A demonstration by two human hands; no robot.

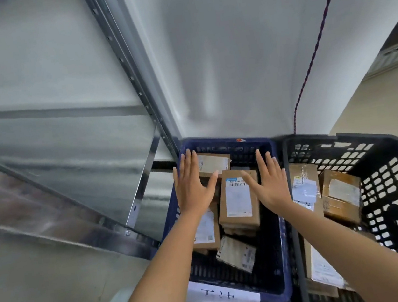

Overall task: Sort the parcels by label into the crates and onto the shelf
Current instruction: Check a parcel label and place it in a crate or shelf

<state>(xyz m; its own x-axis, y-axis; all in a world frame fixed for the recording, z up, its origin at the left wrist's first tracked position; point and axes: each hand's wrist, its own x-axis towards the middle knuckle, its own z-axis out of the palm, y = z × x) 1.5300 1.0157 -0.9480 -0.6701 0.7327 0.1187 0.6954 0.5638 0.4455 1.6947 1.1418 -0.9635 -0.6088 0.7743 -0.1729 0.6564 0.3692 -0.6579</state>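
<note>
A blue crate on the floor holds several brown cardboard parcels with white labels. The topmost parcel lies in the crate's middle. Both my hands hover over this crate with fingers spread and palms down. My left hand is just left of that parcel, above another parcel at the far end. My right hand is just right of it. Neither hand grips anything. A black crate to the right holds more parcels.
A metal shelf with a grey upright and crossbars stands to the left of the blue crate. A white paper sign hangs on the blue crate's near rim. A white wall with a dark red cord is behind the crates.
</note>
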